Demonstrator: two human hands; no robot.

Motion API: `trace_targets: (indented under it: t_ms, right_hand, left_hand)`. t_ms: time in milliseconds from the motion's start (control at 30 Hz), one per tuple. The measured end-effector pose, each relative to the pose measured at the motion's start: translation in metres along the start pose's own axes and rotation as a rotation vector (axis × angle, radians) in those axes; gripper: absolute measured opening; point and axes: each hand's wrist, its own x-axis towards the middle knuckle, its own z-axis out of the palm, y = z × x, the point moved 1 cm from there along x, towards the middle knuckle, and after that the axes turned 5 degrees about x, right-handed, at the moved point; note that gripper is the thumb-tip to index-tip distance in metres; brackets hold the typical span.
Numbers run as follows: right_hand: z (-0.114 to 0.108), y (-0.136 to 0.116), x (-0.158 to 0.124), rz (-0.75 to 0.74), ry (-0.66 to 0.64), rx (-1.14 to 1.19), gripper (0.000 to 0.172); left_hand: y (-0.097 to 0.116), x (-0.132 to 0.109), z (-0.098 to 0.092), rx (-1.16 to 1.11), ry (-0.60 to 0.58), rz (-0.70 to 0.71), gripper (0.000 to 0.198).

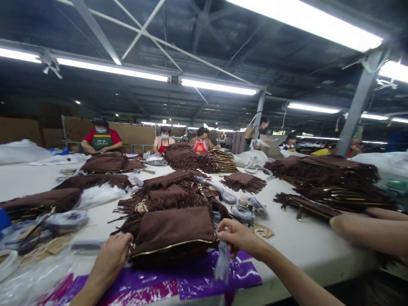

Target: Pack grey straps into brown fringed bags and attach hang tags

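A dark brown fringed bag (178, 229) with a gold zipper along its near edge lies in front of me. My left hand (116, 250) is closed at the bag's left corner, beside a small metal fitting (130, 248). At the right corner my right hand (234, 236) is closed in a pinch. From its fingers hangs a clear plastic-wrapped piece (222, 265); what lies inside the plastic is unclear. Beneath the bag's near side, shiny purple plastic sheeting (146, 280) covers the table edge. More fringed bags (168, 193) are piled directly behind.
Stacks of brown bags (325, 170) stand at the right, where another person's arm (369, 231) reaches to a bag. Plastic-wrapped coils (244, 212) and tags lie on the white table (287, 250). Clear plastic (35, 276) lies at left. Several people work across the table.
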Motion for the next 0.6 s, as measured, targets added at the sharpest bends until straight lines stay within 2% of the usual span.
trace_targets:
  t_ms: [100, 167, 267, 333, 367, 400, 433, 500, 600]
  right_hand:
    - [0.010, 0.011, -0.008, 0.070, 0.034, 0.305, 0.031]
    - [0.018, 0.021, -0.016, 0.108, 0.060, 0.530, 0.038]
    - [0.034, 0.031, -0.028, 0.150, 0.041, 0.736, 0.039]
    - [0.044, 0.036, -0.035, 0.176, 0.016, 0.790, 0.037]
    - [0.047, 0.038, -0.038, 0.178, 0.009, 0.797, 0.037]
    - [0.048, 0.041, -0.041, 0.170, 0.005, 0.799, 0.037]
    - [0.048, 0.044, -0.043, 0.151, 0.003, 0.800, 0.038]
    - [0.042, 0.051, -0.046, 0.106, -0.024, 0.787, 0.042]
    - [0.032, 0.065, -0.047, 0.060, -0.124, 0.608, 0.048]
  left_hand:
    - [0.021, -0.014, -0.010, -0.114, 0.195, 0.040, 0.029]
    - [0.056, -0.030, -0.017, -0.284, 0.229, 0.106, 0.029]
    - [0.134, -0.049, -0.018, -0.523, 0.006, 0.212, 0.020]
    - [0.187, -0.053, -0.012, -0.507, -0.181, 0.247, 0.042]
    - [0.209, -0.052, -0.009, -0.458, -0.303, 0.220, 0.050]
    - [0.227, -0.048, -0.006, -0.421, -0.381, 0.171, 0.049]
    - [0.240, -0.045, -0.003, -0.395, -0.426, 0.150, 0.045]
    - [0.254, -0.038, -0.001, -0.359, -0.474, 0.121, 0.035]
    - [0.255, -0.037, 0.000, -0.319, -0.452, 0.111, 0.027]
